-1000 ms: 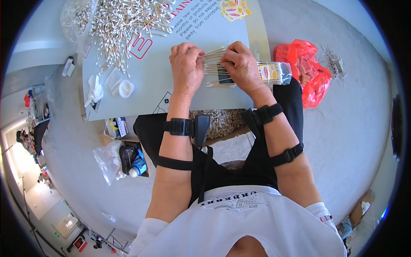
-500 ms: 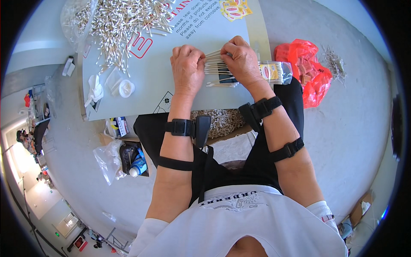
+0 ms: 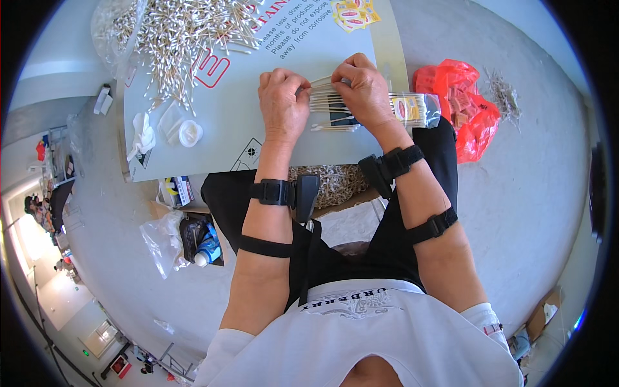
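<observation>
Cotton swabs (image 3: pixel 321 103) lie side by side in a row on the table, partly over a dark strip (image 3: pixel 340 117). My left hand (image 3: pixel 282 106) is closed, its thumb and fingertips pinching at the left ends of the upper swabs. From the right, my right hand (image 3: pixel 362 93) pinches the same swabs near their middle, its fingers bent over them and hiding part of the row. Beside my right wrist lies a clear packet of cotton swabs (image 3: pixel 418 109) with a yellow label, at the table's right edge. Exactly how many swabs each hand grips is hidden.
A large heap of loose swabs (image 3: pixel 187 39) covers the table's far left. Nearer stand a small white round tub (image 3: pixel 190 133) and crumpled white tissue (image 3: pixel 143 135). Yellow labels (image 3: pixel 354 14) lie at the far edge. A red plastic bag (image 3: pixel 474 113) sits right of the table.
Hardly anything differs. My fingers have shifted very slightly on the swabs; both hands stay in the same place.
</observation>
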Motion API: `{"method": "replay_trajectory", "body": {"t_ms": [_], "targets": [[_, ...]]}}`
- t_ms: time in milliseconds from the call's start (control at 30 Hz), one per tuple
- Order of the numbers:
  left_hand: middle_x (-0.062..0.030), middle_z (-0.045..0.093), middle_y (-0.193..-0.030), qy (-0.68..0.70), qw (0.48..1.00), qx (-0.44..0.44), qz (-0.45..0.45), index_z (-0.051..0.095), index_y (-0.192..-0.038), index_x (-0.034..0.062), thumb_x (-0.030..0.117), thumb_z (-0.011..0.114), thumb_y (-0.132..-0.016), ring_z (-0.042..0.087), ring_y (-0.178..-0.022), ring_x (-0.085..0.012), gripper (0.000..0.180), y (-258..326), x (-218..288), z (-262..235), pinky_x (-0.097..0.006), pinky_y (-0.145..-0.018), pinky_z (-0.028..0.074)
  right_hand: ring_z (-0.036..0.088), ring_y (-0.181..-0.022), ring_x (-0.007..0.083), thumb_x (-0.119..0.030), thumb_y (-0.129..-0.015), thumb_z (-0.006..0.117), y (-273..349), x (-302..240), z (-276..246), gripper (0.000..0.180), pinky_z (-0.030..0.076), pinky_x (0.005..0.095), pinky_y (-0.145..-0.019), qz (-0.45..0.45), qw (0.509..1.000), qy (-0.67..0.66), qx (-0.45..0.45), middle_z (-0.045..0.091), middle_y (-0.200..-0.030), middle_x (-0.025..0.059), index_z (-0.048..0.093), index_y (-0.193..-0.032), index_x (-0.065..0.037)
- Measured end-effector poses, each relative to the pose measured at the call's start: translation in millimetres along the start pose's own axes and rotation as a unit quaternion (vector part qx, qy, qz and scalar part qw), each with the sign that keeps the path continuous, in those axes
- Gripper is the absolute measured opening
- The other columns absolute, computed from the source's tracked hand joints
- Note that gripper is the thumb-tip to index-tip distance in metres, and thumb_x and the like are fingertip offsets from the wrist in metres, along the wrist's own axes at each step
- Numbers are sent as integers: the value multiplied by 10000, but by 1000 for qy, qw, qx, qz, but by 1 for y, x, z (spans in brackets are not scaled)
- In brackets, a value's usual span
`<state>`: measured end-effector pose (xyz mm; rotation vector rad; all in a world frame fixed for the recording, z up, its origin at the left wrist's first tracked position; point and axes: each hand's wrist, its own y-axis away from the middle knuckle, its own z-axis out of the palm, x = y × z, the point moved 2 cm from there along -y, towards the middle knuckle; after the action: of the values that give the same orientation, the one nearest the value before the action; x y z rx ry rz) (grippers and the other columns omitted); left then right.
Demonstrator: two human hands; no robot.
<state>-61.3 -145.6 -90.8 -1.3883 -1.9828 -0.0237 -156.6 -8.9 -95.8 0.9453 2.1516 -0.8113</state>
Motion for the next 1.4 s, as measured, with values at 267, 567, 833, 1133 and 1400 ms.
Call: {"method": "replay_trajectory", "body": {"t_ms": [267,567,833,1133,1400], "targets": [[-53,605,-885,-26,996,-45,-72,659,-731,78,9,687,-689,531,-918,-294,85,-8,3,0,-417,-839,439,627,-837,284,-58,-740,690,-3,3,0,49,513,377,-738,-16,999,39,-21,601,-908,85,688,-788,-53],[-110,603,-1146,309,942,87,-96,569,-1180,4,127,530,-955,556,-1116,-232,259,1,1,23,-360,-984,432,647,-1000,291,-82,-951,548,3,2,8,239,507,357,-865,-26,976,-174,130,643,-1109,192,615,-1153,27],[-90,601,-1151,407,905,-1,-121,555,-1219,0,185,449,-1029,594,-1040,-181,286,11,19,22,-322,-945,460,567,-1181,182,-140,-1042,447,28,0,6,324,439,302,-1037,105,956,-271,25,614,-1234,137,546,-1281,55],[-151,545,-1290,465,865,109,-155,494,-1297,-39,321,445,-1044,560,-1154,-247,443,31,28,29,-382,-1021,434,539,-1203,223,-165,-1031,474,57,-13,14,341,404,321,-1045,125,916,-343,165,583,-1292,159,534,-1294,42],[-185,532,-1291,526,822,151,-159,487,-1281,-57,301,458,-1037,524,-1202,-280,434,27,24,30,-406,-1064,397,509,-1253,224,-200,-1043,456,49,0,9,382,389,327,-1082,135,900,-374,176,552,-1335,154,516,-1326,49]]}}
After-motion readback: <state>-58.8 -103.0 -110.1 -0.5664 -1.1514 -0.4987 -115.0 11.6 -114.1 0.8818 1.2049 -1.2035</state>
